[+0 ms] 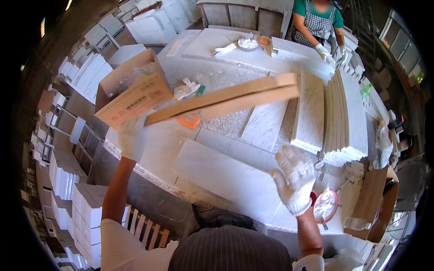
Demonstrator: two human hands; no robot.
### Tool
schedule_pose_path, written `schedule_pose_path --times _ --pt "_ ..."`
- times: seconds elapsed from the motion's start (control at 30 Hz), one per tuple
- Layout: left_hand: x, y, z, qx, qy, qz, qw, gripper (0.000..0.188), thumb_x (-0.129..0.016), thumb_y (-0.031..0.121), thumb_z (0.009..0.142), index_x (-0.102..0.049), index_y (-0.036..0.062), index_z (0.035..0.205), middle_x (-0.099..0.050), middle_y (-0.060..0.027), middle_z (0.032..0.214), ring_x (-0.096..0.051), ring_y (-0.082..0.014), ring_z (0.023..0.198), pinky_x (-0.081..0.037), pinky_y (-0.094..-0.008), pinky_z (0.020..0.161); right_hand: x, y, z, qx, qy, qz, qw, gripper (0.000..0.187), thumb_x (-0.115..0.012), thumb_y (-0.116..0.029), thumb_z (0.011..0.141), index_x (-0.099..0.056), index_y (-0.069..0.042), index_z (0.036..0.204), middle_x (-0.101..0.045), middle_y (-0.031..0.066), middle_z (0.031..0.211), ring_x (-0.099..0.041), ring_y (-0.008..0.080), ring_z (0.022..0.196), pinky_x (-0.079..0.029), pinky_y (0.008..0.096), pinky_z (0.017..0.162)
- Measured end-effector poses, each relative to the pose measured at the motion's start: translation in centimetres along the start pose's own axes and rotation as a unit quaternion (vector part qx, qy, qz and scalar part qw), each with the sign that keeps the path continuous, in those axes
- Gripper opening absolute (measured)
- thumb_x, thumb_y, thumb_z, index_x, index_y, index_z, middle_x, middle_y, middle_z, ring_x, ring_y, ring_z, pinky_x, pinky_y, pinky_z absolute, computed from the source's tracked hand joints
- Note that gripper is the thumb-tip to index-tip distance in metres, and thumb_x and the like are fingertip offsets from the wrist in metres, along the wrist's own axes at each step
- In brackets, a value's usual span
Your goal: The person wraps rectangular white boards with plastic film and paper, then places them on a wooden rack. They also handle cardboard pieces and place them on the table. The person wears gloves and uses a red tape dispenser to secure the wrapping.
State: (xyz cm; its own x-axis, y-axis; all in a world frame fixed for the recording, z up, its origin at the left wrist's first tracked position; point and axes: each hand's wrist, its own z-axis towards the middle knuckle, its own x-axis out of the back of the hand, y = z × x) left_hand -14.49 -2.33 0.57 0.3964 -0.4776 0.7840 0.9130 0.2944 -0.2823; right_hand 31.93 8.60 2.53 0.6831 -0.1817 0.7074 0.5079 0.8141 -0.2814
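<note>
My left hand (131, 137), in a white knit glove, grips the near end of a long folded strip of brown cardboard (226, 99). The strip slants up to the right over the work table, and its far end is blurred by motion. My right hand (296, 178), gloved too, is raised with its fingers apart and holds nothing. Beneath it lies a pale marble slab (226, 176) along the table's near edge. Beside my left hand stands an open cardboard box (135, 101). A red-rimmed bowl of white paste (325, 205) sits just right of my right wrist.
Rows of stone slabs (341, 117) stand at the right. An orange block (189, 121), loose gloves (185, 89) and another bowl of paste (248, 44) lie on the table. A co-worker (316, 27) handles slabs at the far right. An open carton (373, 203) sits near right.
</note>
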Motion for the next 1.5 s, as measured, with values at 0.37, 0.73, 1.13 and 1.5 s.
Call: schedule_pose_path --times 0.37,0.73,1.13,1.5 --pt "-8.8 7.4 -7.4 0.09 -0.234 -0.147 0.957 0.062 -0.066 0.043 0.085 -0.051 0.006 0.132 -0.054 -0.0162 0.131 -0.05 -0.0349 0.12 -0.037 -0.0468 0.103 -6.5 0.7 -18.8 -0.438 -0.069 0.084 0.892 0.055 -0.069 -0.013 0.086 -0.05 0.002 0.135 -0.056 0.0241 0.133 -0.055 0.0383 0.122 -0.044 0.0412 0.102" --pt "-14.6 12.1 -0.2 0.088 -0.485 -0.236 0.838 0.067 -0.044 0.061 0.092 -0.068 0.0012 0.109 -0.064 -0.0243 0.117 -0.058 -0.0391 0.113 -0.045 -0.0455 0.097 -10.0 2.8 -24.4 -0.6 -0.136 0.129 0.778 0.051 -0.064 -0.044 0.089 -0.059 -0.003 0.119 -0.065 0.0184 0.093 -0.061 0.0361 0.09 -0.047 0.0482 0.078" --pt "-13.6 11.8 -1.6 0.128 -0.549 -0.256 0.785 0.049 -0.052 0.042 0.093 -0.063 -0.002 0.111 -0.062 -0.0264 0.118 -0.058 -0.0382 0.112 -0.043 -0.046 0.097 -10.2 4.1 -22.6 -0.57 -0.175 0.045 0.801 0.054 -0.056 -0.053 0.092 -0.056 0.002 0.089 -0.062 0.0273 0.091 -0.06 0.0442 0.085 -0.045 0.0534 0.076" --pt "-9.3 9.9 -13.3 0.235 -0.438 -0.377 0.781 0.047 -0.047 0.039 0.095 -0.066 -0.0002 0.112 -0.065 -0.0255 0.115 -0.059 -0.0408 0.111 -0.044 -0.0444 0.096 -10.3 8.2 -18.5 -0.47 -0.201 0.047 0.858 0.054 -0.059 -0.052 0.09 -0.062 0.001 0.098 -0.061 0.025 0.1 -0.059 0.0426 0.094 -0.046 0.0501 0.082"
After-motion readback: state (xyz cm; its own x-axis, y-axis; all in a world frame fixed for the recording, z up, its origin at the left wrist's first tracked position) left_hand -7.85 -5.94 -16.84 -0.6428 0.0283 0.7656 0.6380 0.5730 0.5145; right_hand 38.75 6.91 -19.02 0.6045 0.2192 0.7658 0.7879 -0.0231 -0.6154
